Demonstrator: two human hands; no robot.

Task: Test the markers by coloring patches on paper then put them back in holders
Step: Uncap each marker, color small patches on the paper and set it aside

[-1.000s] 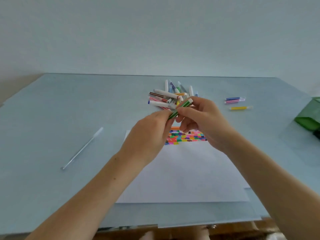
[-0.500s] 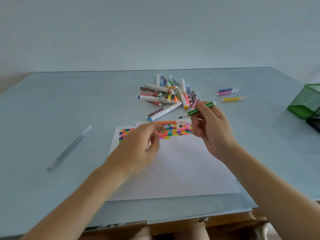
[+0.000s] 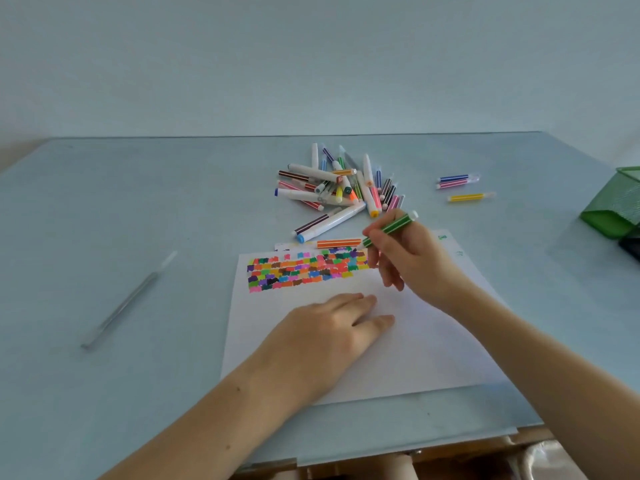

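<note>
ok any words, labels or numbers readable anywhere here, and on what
No text can be read.
Second sheet, peeking out behind the paper: small green scribble, not legible as a word.
Markers in the pile: stripes only; any print is too small and blurred.
Green marker in the right hand: stripes, no lettering visible.
</note>
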